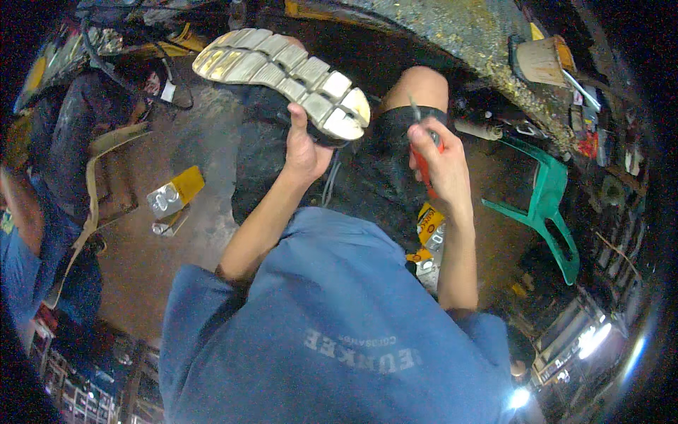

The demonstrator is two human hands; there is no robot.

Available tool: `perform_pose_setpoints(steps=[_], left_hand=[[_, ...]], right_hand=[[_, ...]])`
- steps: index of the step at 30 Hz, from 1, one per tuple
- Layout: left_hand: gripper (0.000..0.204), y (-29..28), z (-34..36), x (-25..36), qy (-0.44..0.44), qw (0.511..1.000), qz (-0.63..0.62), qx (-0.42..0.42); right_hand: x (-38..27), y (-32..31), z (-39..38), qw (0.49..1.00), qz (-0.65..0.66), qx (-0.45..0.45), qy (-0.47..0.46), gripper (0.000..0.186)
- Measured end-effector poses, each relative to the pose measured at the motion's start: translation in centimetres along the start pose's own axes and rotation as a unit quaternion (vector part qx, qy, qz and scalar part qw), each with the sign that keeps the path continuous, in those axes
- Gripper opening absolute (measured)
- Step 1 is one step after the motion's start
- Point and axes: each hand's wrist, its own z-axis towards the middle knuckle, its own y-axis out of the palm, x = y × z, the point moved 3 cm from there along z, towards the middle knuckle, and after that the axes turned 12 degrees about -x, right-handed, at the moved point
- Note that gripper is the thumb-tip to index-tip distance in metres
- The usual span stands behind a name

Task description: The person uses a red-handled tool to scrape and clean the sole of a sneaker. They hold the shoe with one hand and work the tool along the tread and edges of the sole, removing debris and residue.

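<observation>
My left hand grips a shoe near one end, its thumb along the edge of the sole. The pale, worn sole with block tread faces up, and the upper is mostly hidden beneath it. The shoe is tilted above my left leg, clad in black. Over my right thigh, my right hand is closed around a red-handled tool with a thin metal tip pointing up and away. Its exact kind is unclear. The tool and the shoe are apart.
A grimy workbench runs along the far side, bearing a crusted pot with a stick in it. A green plastic chair stands right. Yellow-and-silver packaging lies on the floor. Another person sits at the left.
</observation>
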Motion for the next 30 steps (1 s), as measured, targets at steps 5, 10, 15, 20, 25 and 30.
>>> perform_pose_setpoints(steps=[5,10,15,20,25,30], left_hand=[[0.107,0.5,0.4,0.6,0.007,1.0,0.019,-0.017],[0.103,0.6,0.1,0.7,0.007,0.999,0.019,-0.031],[0.106,-0.8,-0.4,-0.2,0.0,0.998,0.054,-0.028],[0.098,-2.3,-0.1,-0.6,0.039,0.998,0.02,-0.036],[0.128,-1.1,-0.3,0.0,0.113,0.985,0.093,-0.096],[0.087,2.7,1.1,3.7,0.211,0.772,0.589,-0.109]], right_hand=[[0.9,1.1,-1.1,0.977,-0.208,0.003,-0.047,0.058],[1.3,1.7,-1.3,0.959,-0.276,0.012,-0.067,0.067],[1.1,2.2,-1.6,0.954,-0.293,0.02,-0.061,0.071],[0.9,2.0,-1.4,0.958,-0.272,0.044,-0.073,0.056],[1.0,0.8,-1.1,0.992,-0.124,0.01,-0.022,0.04],[-0.9,-0.3,-0.8,0.98,0.178,-0.026,-0.087,0.046]])
